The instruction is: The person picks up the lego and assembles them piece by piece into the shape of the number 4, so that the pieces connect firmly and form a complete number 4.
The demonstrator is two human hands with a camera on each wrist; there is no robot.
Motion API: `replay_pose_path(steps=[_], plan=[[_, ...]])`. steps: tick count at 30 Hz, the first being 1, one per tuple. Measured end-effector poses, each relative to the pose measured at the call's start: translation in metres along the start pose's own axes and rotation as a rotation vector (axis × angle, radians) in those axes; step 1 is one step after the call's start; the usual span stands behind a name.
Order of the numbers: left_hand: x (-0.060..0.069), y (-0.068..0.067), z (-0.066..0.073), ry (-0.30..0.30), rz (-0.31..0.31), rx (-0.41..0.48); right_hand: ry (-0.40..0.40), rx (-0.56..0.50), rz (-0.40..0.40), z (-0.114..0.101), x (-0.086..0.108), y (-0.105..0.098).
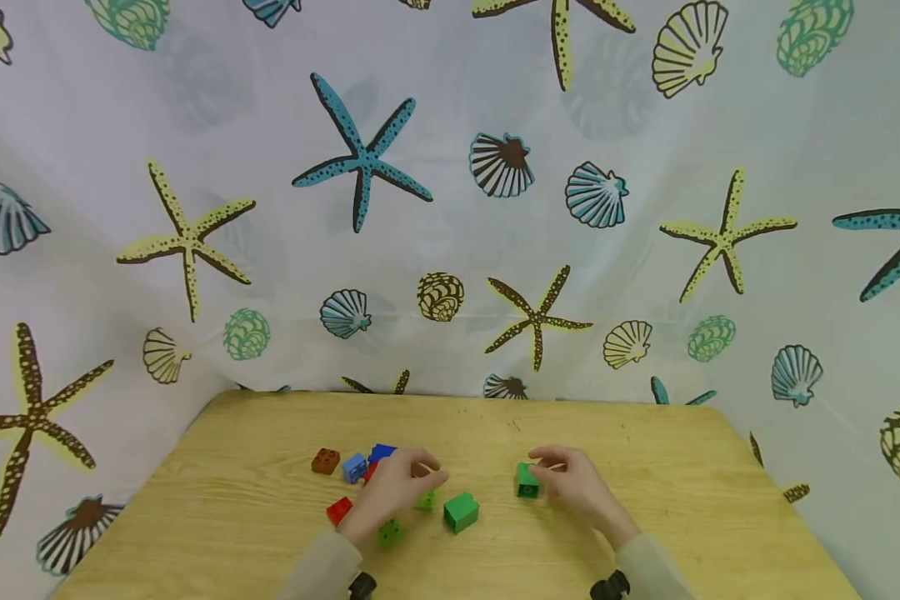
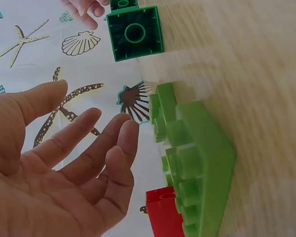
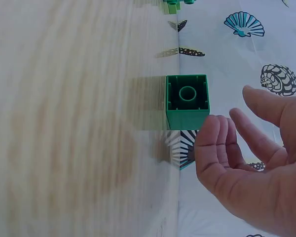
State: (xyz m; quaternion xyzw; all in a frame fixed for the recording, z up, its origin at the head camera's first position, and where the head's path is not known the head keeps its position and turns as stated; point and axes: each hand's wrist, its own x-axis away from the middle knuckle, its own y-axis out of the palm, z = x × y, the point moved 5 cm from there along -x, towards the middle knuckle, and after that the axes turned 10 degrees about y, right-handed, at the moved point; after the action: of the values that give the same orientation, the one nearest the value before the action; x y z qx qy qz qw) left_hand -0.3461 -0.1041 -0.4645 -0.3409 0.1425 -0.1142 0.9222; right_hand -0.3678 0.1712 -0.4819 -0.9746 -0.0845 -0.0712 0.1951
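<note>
Rightmost green block [image 1: 528,481] lies on its side, underside facing viewer.

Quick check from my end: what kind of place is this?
Probably a screened-off indoor tabletop workspace, though the room beyond is hidden: a wooden table, a starfish-and-seashell sheet behind and beside it, and colorful toy bricks on top.

You have bare desk [image 1: 705,483] to the right; the nearer green brick [image 1: 461,512] obstructs midway, the brown brick [image 1: 326,461] and light-blue brick [image 1: 355,468] leftward

Even bright light; faint shadows on table [image 3: 64,148]; wrist views soft
</note>
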Motion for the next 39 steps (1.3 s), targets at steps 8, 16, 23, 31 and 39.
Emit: replay_pose_path(steps=[8,16,23,31,39], plan=[[-0.001,0.011,0.001,-0.007,-0.112,0.191,0.101,-0.182,-0.050,0.006,-0.009,-0.007],[-0.007,0.024,-0.004,0.007,-0.217,0.392,0.160,-0.279,-0.118,0.019,-0.022,-0.008],[-0.010,0.029,-0.008,0.001,-0.274,0.509,0.187,-0.305,-0.213,0.023,-0.029,-0.008],[-0.015,0.035,-0.005,0.022,-0.341,0.430,0.216,-0.216,-0.263,0.024,-0.033,-0.002],[-0.012,0.037,0.003,0.056,-0.366,0.357,0.243,-0.109,-0.241,0.022,-0.031,0.000]])
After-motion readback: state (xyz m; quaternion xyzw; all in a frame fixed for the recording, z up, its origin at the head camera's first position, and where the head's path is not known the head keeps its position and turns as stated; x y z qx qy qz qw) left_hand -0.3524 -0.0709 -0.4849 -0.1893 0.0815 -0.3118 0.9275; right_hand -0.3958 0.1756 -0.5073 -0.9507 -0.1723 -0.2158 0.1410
